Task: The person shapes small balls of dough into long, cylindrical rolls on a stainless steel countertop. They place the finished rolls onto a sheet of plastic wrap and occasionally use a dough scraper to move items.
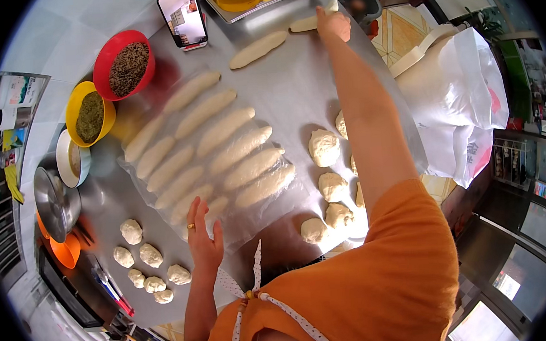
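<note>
My right hand (333, 23) reaches to the far right of the steel worktop (280, 89), its fingers closed on a pale dough strip (303, 25). Another long dough strip (257, 49) lies just left of it. My left hand (205, 234), fingers apart, is at the lower edge of a clear plastic sheet (287, 210) that covers several dough logs (240, 152) in rows; whether it touches the sheet I cannot tell. Several rough dough lumps (151, 255) lie at lower left, and more (324, 147) lie beside my right forearm, which partly hides some.
Bowls of grain (124, 65), green filling (91, 116) and other contents line the left edge, with a steel bowl (58, 202) and orange scrapers (65, 251). A phone (182, 20) and a metal tray (219, 5) sit at the back. A white sack (453, 97) stands right of the worktop.
</note>
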`<state>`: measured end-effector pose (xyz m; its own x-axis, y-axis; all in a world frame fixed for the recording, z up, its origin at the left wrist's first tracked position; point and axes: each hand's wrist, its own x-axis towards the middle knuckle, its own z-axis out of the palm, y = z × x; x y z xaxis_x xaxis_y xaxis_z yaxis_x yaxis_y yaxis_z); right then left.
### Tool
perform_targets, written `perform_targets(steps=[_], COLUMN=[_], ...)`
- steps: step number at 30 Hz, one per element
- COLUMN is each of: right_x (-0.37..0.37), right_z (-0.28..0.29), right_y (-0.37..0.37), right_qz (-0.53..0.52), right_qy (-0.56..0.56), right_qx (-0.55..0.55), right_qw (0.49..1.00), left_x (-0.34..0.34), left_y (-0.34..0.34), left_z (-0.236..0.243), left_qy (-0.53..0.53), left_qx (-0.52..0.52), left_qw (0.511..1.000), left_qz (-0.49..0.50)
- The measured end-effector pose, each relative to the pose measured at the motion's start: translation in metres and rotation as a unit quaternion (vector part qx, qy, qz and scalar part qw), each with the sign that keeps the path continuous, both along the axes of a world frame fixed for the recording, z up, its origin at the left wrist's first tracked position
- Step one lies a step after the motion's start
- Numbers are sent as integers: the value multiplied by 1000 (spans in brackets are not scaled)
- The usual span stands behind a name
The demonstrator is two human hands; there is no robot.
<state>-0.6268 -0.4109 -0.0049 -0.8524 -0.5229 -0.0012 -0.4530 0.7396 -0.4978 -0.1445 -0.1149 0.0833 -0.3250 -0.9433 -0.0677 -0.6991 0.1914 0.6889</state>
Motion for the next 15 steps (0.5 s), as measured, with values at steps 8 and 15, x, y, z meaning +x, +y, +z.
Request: perform_targets(steps=[8, 15], right_x=[-11, -3], right_z=[10, 8], right_y=[72, 194], right_qz=[132, 214], right_qy=[72, 104], right_qx=[84, -56], right_qw=[985, 970], left_x=[-11, 7], left_y=[3, 29], left_z=[10, 23], left_qy=[19, 38], left_qx=[4, 1], left_qw=[1000, 996], left_qz=[-1, -84])
